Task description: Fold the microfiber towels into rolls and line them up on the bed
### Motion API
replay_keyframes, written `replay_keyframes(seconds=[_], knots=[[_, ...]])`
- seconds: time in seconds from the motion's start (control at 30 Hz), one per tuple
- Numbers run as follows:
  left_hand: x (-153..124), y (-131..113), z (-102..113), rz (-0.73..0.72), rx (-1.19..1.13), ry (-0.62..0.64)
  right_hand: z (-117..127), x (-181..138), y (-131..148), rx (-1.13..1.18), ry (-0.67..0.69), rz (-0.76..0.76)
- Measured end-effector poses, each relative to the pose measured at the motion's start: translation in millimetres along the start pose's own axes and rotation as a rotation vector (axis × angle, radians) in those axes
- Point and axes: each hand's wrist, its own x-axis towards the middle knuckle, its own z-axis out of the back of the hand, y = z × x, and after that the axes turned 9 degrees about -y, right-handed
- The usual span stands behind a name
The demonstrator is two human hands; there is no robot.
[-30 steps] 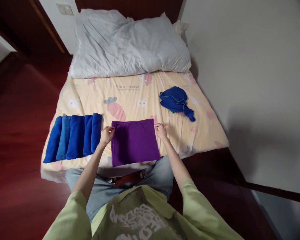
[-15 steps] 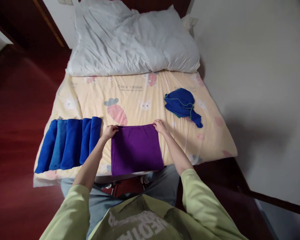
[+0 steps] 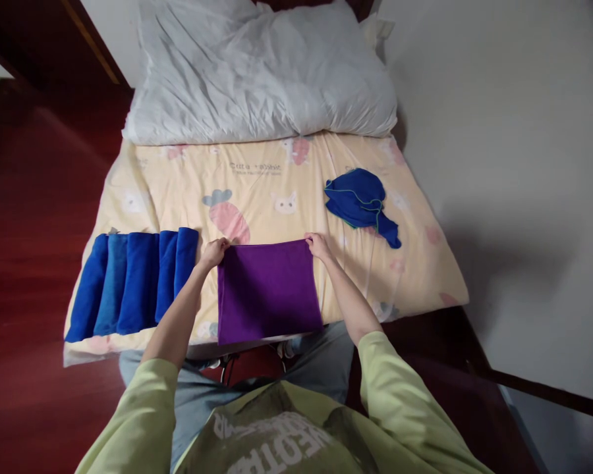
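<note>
A purple towel (image 3: 269,289), folded into a rectangle, lies at the near edge of the bed in front of me. My left hand (image 3: 214,252) pinches its far left corner. At the far right corner, my right hand (image 3: 318,246) grips the cloth between thumb and fingers. The far edge is stretched nearly straight between both hands. Left of my left hand, several blue folded towels (image 3: 138,283) lie side by side in a row. A crumpled blue cloth with green edging (image 3: 356,199) rests beyond my right hand.
The bed (image 3: 178,191) has a cream sheet printed with rabbits and carrots. A bulky white quilt (image 3: 267,79) is heaped at its far end. A pale wall (image 3: 514,164) stands on the right, and dark red floor (image 3: 24,250) shows on the left.
The purple towel's far edge is pulled straighter and smoother, with my hands slightly farther apart at its corners. The view has shifted slightly. The blue towels and crumpled cloth stay in place.
</note>
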Motion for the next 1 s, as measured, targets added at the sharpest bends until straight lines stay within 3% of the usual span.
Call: replay_keyframes(seconds=[0.27,0.4,0.57,0.67,0.77,0.87,1.0], knots=[[3,-11,-3,0.054,0.103,0.038,-7,2,6,-0.100,-0.035,-0.127],[-4,-30,1,0.045,0.119,0.038,-4,-12,27,-0.181,-0.074,-0.139],[-56,-69,-13,-0.166,0.209,-0.155,-20,-73,79,-0.197,-0.167,0.138],[-100,-82,-38,-0.280,0.178,-0.103,-45,-117,102,-0.146,-0.078,0.265],[-127,-79,-61,-0.241,0.178,-0.057,-64,-142,108,-0.190,-0.026,0.239],[-128,-72,-71,-0.181,0.187,-0.085,-70,-146,107,-0.265,-0.018,0.230],[-107,-65,-68,-0.095,0.174,-0.155,-68,-142,107,-0.295,-0.028,0.233]])
